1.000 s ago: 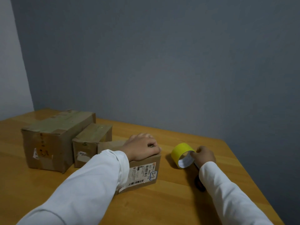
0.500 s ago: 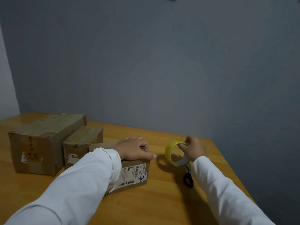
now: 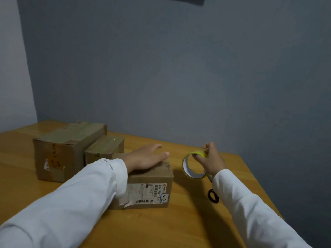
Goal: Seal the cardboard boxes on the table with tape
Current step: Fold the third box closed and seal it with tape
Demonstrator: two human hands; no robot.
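My left hand [image 3: 145, 159] lies flat on top of the nearest box [image 3: 152, 185], fingers [image 3: 161, 154] straight and spread, palm pressing the lid down, nothing gripped. White sleeve [image 3: 80, 199] covers the left part of that box. A shipping label [image 3: 143, 193] with barcode faces me on the box front, below my left fingers; a small blue-outlined handwritten tag sits at its right end.

My right hand [image 3: 212, 161] holds the yellow tape roll [image 3: 194, 166] up off the surface [image 3: 170, 226], to the right of the nearest box and apart from it. One finger hooks through the roll's core from inside, the others curl over the outer rim at top, so the roll is gripped. The open core faces me and shows white inside. Can't tell whether a tape end is peeled loose.

Below my right hand, scissors [image 3: 213, 195] lie on the surface, black handle loop visible, blades mostly hidden behind my right wrist and the roll.

Left of my left hand: a small box [image 3: 104, 149] touching or just beside the nearest box, its top glossy with tape. Further left, a large box [image 3: 66, 149] just beside the small one, taped along the top, with torn label remnants on its near face.

Grey wall [image 3: 179, 77] behind everything; a dark object at the top edge, too cut off to tell.
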